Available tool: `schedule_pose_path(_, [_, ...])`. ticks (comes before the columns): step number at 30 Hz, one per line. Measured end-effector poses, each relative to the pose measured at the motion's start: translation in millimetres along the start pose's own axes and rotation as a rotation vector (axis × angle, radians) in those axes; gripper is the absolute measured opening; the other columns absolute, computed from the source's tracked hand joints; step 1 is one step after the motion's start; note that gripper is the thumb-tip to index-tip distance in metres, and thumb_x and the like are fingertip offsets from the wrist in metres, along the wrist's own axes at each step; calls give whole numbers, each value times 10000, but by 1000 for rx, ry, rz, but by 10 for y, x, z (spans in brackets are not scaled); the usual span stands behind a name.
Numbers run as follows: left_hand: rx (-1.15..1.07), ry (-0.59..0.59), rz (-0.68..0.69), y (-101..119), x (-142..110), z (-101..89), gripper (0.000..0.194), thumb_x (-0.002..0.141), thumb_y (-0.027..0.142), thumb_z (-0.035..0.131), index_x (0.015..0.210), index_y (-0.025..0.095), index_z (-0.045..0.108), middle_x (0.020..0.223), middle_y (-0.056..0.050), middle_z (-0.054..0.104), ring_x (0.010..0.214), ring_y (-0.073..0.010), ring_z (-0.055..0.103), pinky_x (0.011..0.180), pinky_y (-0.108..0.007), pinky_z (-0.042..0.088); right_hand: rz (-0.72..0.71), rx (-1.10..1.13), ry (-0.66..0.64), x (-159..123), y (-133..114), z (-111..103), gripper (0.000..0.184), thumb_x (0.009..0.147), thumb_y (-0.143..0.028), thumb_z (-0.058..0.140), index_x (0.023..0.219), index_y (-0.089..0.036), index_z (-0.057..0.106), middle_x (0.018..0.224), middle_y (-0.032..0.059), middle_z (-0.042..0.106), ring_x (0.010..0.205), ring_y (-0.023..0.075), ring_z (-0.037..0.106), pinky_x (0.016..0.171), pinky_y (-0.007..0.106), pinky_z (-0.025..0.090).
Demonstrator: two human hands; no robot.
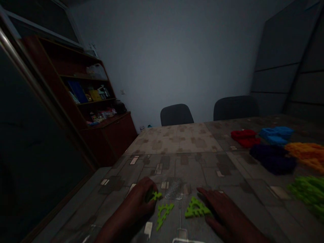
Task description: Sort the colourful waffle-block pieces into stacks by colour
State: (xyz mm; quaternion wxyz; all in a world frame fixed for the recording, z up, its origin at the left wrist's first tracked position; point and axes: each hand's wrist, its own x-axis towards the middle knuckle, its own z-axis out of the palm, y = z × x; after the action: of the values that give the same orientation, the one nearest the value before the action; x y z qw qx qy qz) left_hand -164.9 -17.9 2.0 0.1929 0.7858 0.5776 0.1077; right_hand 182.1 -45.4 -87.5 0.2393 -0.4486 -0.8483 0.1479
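My left hand (143,197) is closed around a small green toothed piece (157,195), whose knobbed end sticks out past the fingers. Just right of that hand, a flat green triangular piece (163,213) with notched edges and a cut-out middle lies on the table. A thicker-looking green triangular piece (196,208) rests further right. Beside it lies my right hand (222,211), fingers stretched out and thumb apart, at the triangle's right edge. Whether the fingertips touch it I cannot tell.
Along the table's (174,138) right side lie piles of red (245,137), blue (275,135), dark purple (273,158), orange (307,154) and green pieces (308,194). Two chairs (176,114) stand behind the table. A wooden shelf unit (108,133) is at the left.
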Motion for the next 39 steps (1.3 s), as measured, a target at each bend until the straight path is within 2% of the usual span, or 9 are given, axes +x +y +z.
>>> schedule_pose_path(4, [-144,13,181,331,73,-30,279,719,87,623,967,214,611,1045,-38,639,959,-213,597,835,-307,452,113,108,-24,-12,-89,-205,708,913,-262,645,1598,-253,469,1475,147,652,1282,303,661,1098,494,528])
schedule_pose_path(8, [-239,-104,299,762,163,18,332,751,105,658,1052,241,621,1164,-34,643,1093,-222,584,957,-307,450,230,140,-24,5,-72,-425,710,932,-343,590,1611,-192,443,1429,185,669,1217,308,688,1066,518,536])
schedule_pose_path(11, [-255,-204,349,989,244,125,331,753,132,700,1062,233,638,1184,-37,636,1124,-229,586,980,-303,449,260,109,-17,20,-28,-479,684,931,-337,571,1590,-180,476,1436,193,666,1278,328,659,1093,536,515])
schedule_pose_path(14, [-218,-246,366,1070,303,228,318,751,144,723,1050,227,652,1157,-37,644,1105,-237,596,951,-307,458,232,93,-28,13,1,-445,647,924,-316,580,1554,-176,527,1463,188,651,1308,337,640,1112,550,500])
schedule_pose_path(17, [-203,-248,335,1019,288,253,366,749,164,752,1096,233,656,1183,-40,649,1114,-250,599,962,-328,463,198,91,-37,-5,-7,-418,614,947,-323,573,1544,-182,541,1457,176,659,1312,327,634,1119,545,496])
schedule_pose_path(21, [-249,-183,260,777,127,192,462,814,201,724,1261,270,625,1340,-42,623,1223,-253,571,1073,-351,433,179,72,-45,-6,-73,-467,541,966,-324,552,1486,-189,610,1395,166,698,1270,326,656,1090,533,521])
schedule_pose_path(27, [-95,-149,-33,353,-266,164,677,770,220,740,1417,245,542,1511,-111,518,1382,-337,463,1182,-451,348,173,70,-69,-2,-85,-456,509,995,-352,508,1457,-188,645,1397,170,700,1274,327,650,1097,546,512])
schedule_pose_path(33, [38,-58,-103,316,-408,283,248,807,198,647,1052,179,612,1197,-115,610,1120,-292,576,976,-396,451,182,55,-144,12,-86,-454,528,1000,-364,458,1439,-154,661,1409,199,682,1292,350,639,1112,565,495])
schedule_pose_path(39, [3,-30,-130,363,-357,260,195,816,193,602,1009,200,583,1000,-49,644,891,-234,612,769,-320,431,153,32,-117,37,-95,-467,489,976,-298,475,1399,-183,693,1357,185,717,1242,341,673,1066,528,533])
